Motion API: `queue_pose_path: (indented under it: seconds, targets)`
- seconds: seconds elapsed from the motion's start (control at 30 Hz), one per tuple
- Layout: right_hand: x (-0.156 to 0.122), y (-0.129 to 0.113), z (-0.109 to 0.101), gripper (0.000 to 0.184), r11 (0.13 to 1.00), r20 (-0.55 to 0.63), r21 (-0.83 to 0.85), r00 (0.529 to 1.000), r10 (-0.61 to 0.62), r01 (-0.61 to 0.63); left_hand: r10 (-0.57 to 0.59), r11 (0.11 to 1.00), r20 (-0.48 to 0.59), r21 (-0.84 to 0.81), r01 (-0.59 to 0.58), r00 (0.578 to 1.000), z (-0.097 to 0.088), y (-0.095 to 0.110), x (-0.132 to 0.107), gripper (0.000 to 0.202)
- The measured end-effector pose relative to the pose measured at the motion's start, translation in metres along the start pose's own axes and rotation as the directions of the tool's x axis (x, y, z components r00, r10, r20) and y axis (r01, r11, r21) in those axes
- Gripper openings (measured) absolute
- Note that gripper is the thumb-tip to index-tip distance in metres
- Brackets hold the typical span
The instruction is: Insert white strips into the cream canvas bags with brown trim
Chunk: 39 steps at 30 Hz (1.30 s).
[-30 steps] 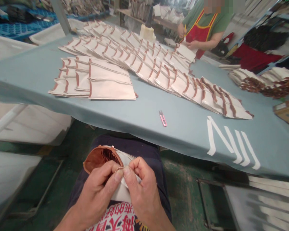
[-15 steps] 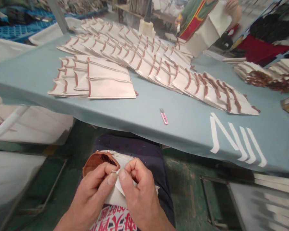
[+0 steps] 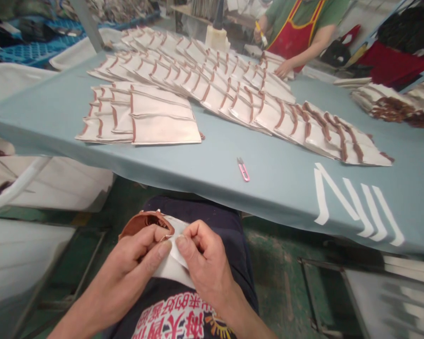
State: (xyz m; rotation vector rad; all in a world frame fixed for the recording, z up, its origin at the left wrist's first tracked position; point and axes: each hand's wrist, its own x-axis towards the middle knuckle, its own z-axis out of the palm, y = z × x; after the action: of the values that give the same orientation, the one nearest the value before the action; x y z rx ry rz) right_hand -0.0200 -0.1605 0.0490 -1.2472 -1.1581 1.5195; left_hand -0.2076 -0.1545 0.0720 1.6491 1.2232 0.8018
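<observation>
Over my lap, both hands pinch a white fabric piece with a brown lining (image 3: 176, 275). My left hand (image 3: 141, 259) is closed on its edge, beside the brown opening at the left. Close to it, my right hand (image 3: 207, 256) grips the white cloth between thumb and fingers. The fingertips hide the exact spot where the edge is held. On the table in front lie pink thread snips (image 3: 243, 169), apart from both hands.
A blue-grey table (image 3: 212, 165) carries a small stack of white brown-edged pieces (image 3: 166, 127) and long overlapping rows of the same pieces (image 3: 212, 94). Across it stands a person in a red apron (image 3: 293, 33) holding a yellow-handled brush (image 3: 261, 33). White bins (image 3: 60, 188) stand at the left.
The person across the table has put down the white sheet and now rests a hand on the rows. My hands keep their pinch, with my fingertips slightly higher in view.
</observation>
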Motion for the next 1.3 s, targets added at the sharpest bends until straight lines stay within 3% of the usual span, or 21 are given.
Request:
queue_pose_path:
  seconds: [0.17,0.27,0.37,0.5,0.57,0.67,0.8,1.0,1.17,1.3]
  targets:
    - [0.005,0.001,-0.006,0.035,1.0,-0.003,-0.029,1.0,-0.003,0.002,-0.071,0.997,0.192,-0.006,0.073,0.979,-0.013,0.006,0.008,0.029]
    - [0.004,0.004,-0.005,0.034,0.999,-0.026,-0.046,1.0,-0.008,0.007,-0.094,0.99,0.223,-0.081,0.115,0.97,-0.014,0.01,0.01,0.027]
    - [0.004,0.008,-0.002,0.035,0.997,-0.046,-0.077,0.999,-0.018,0.014,-0.158,0.981,0.165,-0.084,0.174,0.973,-0.005,0.015,0.011,0.031]
    - [0.005,0.016,0.002,0.035,0.989,-0.069,-0.139,0.995,-0.069,0.059,-0.21,0.978,-0.057,-0.022,0.209,0.976,0.014,0.014,0.012,0.045]
    - [0.005,0.019,0.004,0.036,0.988,-0.075,-0.143,0.994,-0.078,0.067,-0.198,0.98,-0.099,0.005,0.2,0.975,0.018,0.01,0.011,0.046]
    - [0.004,0.022,0.007,0.034,0.983,-0.079,-0.166,0.992,-0.097,0.083,-0.189,0.982,-0.09,0.006,0.19,0.978,0.016,0.002,0.007,0.043]
    - [0.0,0.021,0.007,0.029,0.944,-0.098,-0.272,0.97,-0.221,0.187,-0.205,0.979,-0.062,-0.016,0.204,0.977,0.008,-0.003,0.005,0.04]
    - [-0.01,0.011,0.005,0.019,0.909,-0.093,-0.348,0.957,-0.276,0.229,-0.076,0.997,-0.098,-0.014,0.075,0.992,0.005,0.008,0.007,0.031]
    - [-0.03,0.003,0.0,0.016,0.917,-0.027,-0.325,0.967,-0.255,0.232,-0.039,0.996,-0.088,-0.082,0.032,0.995,0.005,0.015,-0.001,0.028]
    - [-0.039,-0.008,-0.019,0.016,0.873,0.16,-0.359,0.943,-0.292,0.331,0.001,0.995,-0.055,-0.099,-0.006,0.999,-0.002,0.01,-0.01,0.028]
